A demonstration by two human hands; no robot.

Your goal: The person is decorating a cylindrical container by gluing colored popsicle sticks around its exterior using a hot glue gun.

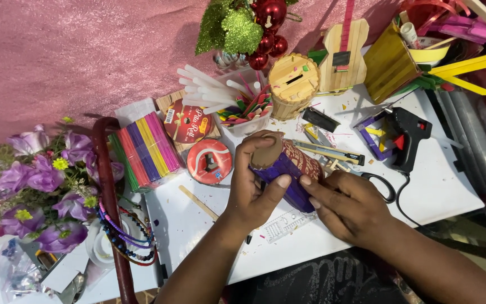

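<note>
Holding a cardboard tube [285, 169] tilted above the white bench [445, 186], both hands grip it at the centre of the view.

The left hand [254, 188] wraps the tube's upper end, thumb pressed on the side, apparently to steady it against rolling; the right hand [347, 205] closes on the lower end, fingertips flat on the purple craft sticks that cover its side, likely to press them down. The tube is cylindrical, with a plain brown end cap and a red patterned band. Supplies lie within reach: a bundle of coloured sticks [144, 149] to the left, a round red tape reel [210, 161] just beside the left hand, a black glue gun [409, 138] to the right, and a tub of glue rods [226, 98] behind.
</note>
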